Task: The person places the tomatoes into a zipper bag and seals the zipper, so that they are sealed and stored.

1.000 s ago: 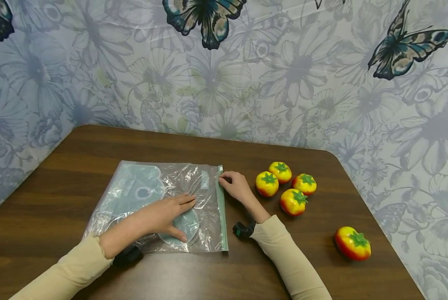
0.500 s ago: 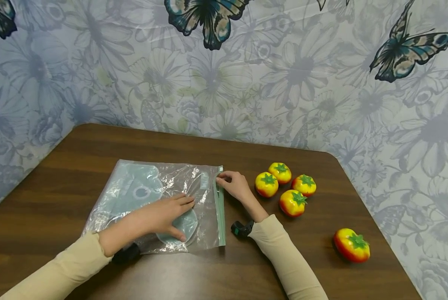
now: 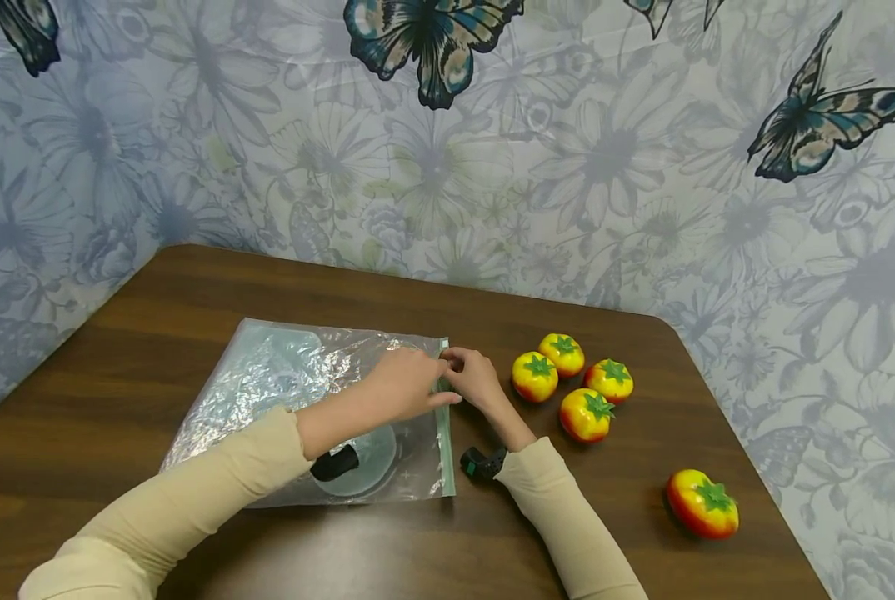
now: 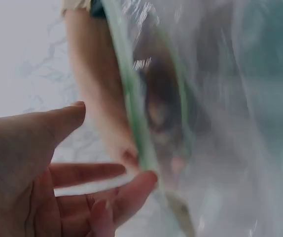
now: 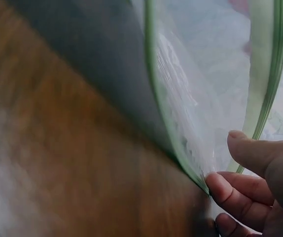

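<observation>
bag [image 3: 267, 375]: left of centre on the table [image 3: 342, 550]; clear plastic, pale-blue shapes on or inside it, cannot tell which. judged light, thin, limp and slippery; likely to crease or cling rather than break.

left hand [image 3: 410, 383]: over the bag, unclenched, grasping nothing; thumb well away from the fingers, one fingertip touching the strip in its wrist view.

strip [image 3: 445, 450]: green, along the bag's right edge; two lips, parted in the right wrist view. probably stiffer than the film, so the surest place to take hold, one lip to each hand.

right hand [image 3: 477, 379]: fingers bent at the strip's far end, a fingertip against it; whether film is pinched, cannot tell.

edges and room, left to right: broad wood left of the bag; wood in front too, front edge out of view; a narrow lane between strip and four fruits [image 3: 535, 377], clustered beside the right hand, round and apt to roll if knocked; lone fruit [image 3: 702, 504] farther right, nearer the table's right edge.
</observation>
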Demonstrator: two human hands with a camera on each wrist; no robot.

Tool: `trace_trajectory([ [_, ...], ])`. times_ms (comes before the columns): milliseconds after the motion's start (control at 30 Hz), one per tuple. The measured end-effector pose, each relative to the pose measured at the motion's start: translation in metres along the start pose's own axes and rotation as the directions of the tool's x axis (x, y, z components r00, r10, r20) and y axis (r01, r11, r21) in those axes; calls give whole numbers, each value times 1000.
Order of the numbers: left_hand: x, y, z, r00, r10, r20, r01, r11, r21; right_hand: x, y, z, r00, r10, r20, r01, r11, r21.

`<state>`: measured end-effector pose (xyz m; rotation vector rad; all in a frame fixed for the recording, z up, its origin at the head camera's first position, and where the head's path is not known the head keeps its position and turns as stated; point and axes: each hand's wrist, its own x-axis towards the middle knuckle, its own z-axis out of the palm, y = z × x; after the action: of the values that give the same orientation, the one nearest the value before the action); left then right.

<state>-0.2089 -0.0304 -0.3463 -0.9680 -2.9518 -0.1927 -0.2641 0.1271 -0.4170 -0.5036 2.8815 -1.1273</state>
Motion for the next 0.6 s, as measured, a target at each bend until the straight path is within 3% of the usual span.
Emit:
trace_trajectory([
  [300, 6, 30, 21, 992, -54, 113, 42, 994, 105, -2, 1, -3, 1000, 5, 20, -6, 999, 48],
  [467, 11, 32, 31, 974, -99, 202, 79, 991, 105, -2, 1, -1, 1000, 14, 21, -15, 999, 44],
  [600, 10, 29, 34, 969, -87, 233, 77, 996, 49, -2, 2, 0, 1000, 1, 12, -2, 999, 40],
])
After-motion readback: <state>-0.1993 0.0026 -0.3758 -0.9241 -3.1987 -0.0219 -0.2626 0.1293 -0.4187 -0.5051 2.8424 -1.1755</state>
